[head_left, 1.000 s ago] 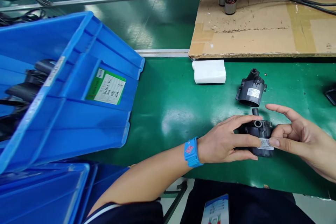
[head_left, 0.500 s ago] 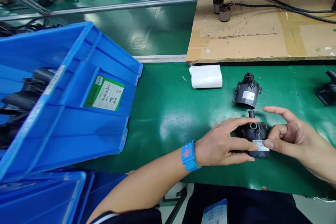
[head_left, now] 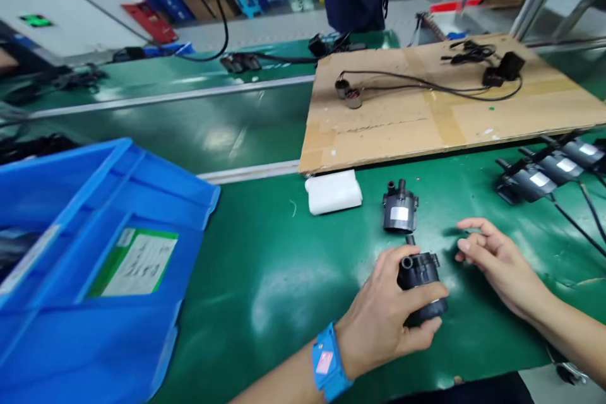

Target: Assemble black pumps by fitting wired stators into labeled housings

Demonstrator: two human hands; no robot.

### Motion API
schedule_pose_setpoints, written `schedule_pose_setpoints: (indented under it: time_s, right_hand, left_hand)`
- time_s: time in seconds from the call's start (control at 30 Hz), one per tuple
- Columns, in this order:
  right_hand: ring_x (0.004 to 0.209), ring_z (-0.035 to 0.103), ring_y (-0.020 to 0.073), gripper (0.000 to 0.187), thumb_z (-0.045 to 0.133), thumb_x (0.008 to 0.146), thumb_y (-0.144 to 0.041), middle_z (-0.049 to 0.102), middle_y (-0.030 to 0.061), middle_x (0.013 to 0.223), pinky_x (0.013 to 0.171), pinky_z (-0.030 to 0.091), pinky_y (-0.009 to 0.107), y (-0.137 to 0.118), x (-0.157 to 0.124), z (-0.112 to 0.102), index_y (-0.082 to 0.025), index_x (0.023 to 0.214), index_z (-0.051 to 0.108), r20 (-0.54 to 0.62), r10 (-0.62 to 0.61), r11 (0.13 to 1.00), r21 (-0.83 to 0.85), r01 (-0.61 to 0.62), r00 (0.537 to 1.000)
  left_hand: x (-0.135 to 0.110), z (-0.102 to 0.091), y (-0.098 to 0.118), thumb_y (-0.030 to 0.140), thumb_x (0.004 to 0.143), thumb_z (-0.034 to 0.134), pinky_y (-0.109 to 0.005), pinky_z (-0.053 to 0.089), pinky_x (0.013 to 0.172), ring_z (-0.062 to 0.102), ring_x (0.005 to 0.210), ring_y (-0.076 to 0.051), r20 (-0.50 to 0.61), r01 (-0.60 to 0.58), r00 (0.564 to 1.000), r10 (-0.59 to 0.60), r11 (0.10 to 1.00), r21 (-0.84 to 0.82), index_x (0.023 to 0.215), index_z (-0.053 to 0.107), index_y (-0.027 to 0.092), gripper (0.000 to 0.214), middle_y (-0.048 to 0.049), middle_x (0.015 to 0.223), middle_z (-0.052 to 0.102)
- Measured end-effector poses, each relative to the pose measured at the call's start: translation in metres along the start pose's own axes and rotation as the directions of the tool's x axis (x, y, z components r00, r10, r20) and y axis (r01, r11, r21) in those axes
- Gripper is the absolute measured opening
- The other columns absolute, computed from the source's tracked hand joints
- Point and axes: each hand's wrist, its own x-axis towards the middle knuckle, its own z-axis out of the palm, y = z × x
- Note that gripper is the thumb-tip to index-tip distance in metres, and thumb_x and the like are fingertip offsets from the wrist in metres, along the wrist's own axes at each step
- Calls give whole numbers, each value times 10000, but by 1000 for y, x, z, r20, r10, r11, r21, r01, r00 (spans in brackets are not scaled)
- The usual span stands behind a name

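My left hand (head_left: 383, 315), with a blue wrist strap (head_left: 326, 363), is wrapped round a black pump housing (head_left: 419, 281) resting on the green mat. My right hand (head_left: 497, 265) hovers just right of it, fingers loosely curled and apart, holding nothing. A second black pump (head_left: 400, 209) with a white label stands a little behind the held one.
A white block (head_left: 334, 192) lies behind the pumps. A blue bin (head_left: 108, 252) with a green label fills the left. A cardboard sheet (head_left: 440, 107) with wired parts lies behind. Several more black pumps (head_left: 544, 173) with cables sit at right. A person stands far behind.
The view has lifted, showing more of the bench and room. My right hand has let go of the pump and drawn away to the right; my left hand keeps hold.
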Motion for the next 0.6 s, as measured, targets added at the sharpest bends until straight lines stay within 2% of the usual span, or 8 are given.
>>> schedule_pose_setpoints:
  time_s: [0.07, 0.13, 0.23, 0.33, 0.4, 0.47, 0.53, 0.6]
  right_hand:
    - [754, 542, 166, 349, 679, 938, -488, 530, -30, 770, 769, 491, 311, 2, 5, 3, -264, 1178, 560, 45, -105, 990, -91, 109, 993]
    - [873, 560, 195, 329, 642, 959, -444, 587, 13, 951, 832, 493, 355, 1, 12, 6, -280, 1224, 537, 79, -256, 922, -280, 268, 963]
    - [1180, 511, 262, 458, 664, 928, -369, 554, 69, 1280, 1027, 445, 462, -2, 28, 18, -311, 1343, 479, 232, -472, 670, -533, 517, 851]
    - [1377, 390, 316, 702, 735, 858, -378, 438, 100, 1476, 1134, 381, 541, -6, 49, 36, -323, 1466, 390, 365, -530, 506, -589, 630, 766]
    - [1420, 363, 332, 741, 722, 861, -361, 395, 111, 1524, 1158, 358, 567, -8, 61, 45, -328, 1509, 363, 417, -510, 486, -582, 652, 752]
    - [1415, 395, 308, 660, 653, 900, -300, 413, 105, 1511, 1173, 356, 545, -7, 70, 49, -335, 1503, 386, 471, -494, 489, -545, 681, 731]
    - [1391, 439, 271, 594, 604, 929, -264, 430, 85, 1491, 1172, 381, 492, -3, 73, 48, -348, 1485, 412, 521, -475, 520, -484, 704, 709]
    - [1378, 460, 263, 592, 610, 946, -308, 422, 71, 1500, 1154, 416, 468, 1, 70, 48, -370, 1496, 399, 535, -453, 568, -443, 693, 713]
  left_hand:
    - [2, 3, 3, 304, 815, 786, -504, 544, 976, 469, 1274, -339, 6, 22, 1000, -23, 999, 32, 1169, 716, 327, 362, -129, 1341, 420]
    - [1, -1, 2, 284, 830, 782, -462, 547, 972, 482, 1253, -313, 12, 10, 1000, -10, 1000, 21, 1141, 731, 332, 318, -118, 1303, 443]
    - [-5, -24, -7, 242, 815, 798, -402, 543, 989, 526, 1213, -268, 77, -11, 997, 13, 1000, -17, 1105, 757, 345, 311, -95, 1284, 488]
    - [-11, -55, -21, 318, 757, 865, -402, 534, 1031, 552, 1213, -266, 165, 81, 983, -84, 996, 19, 1070, 779, 353, 327, -83, 1299, 522]
    - [-12, -70, -31, 371, 729, 883, -435, 519, 1070, 555, 1237, -283, 130, 178, 974, -187, 981, 75, 1065, 784, 356, 351, -83, 1317, 528]
    - [-11, -75, -41, 359, 756, 862, -469, 494, 1109, 546, 1275, -296, 20, 254, 966, -257, 961, 111, 1085, 778, 357, 339, -84, 1357, 509]
    - [-9, -71, -49, 346, 802, 823, -491, 466, 1140, 522, 1325, -301, -82, 275, 960, -266, 955, 116, 1121, 761, 357, 325, -83, 1415, 467]
    - [-8, -64, -53, 407, 792, 825, -507, 457, 1146, 505, 1355, -312, -129, 250, 963, -236, 963, 101, 1184, 720, 342, 412, -91, 1481, 410]
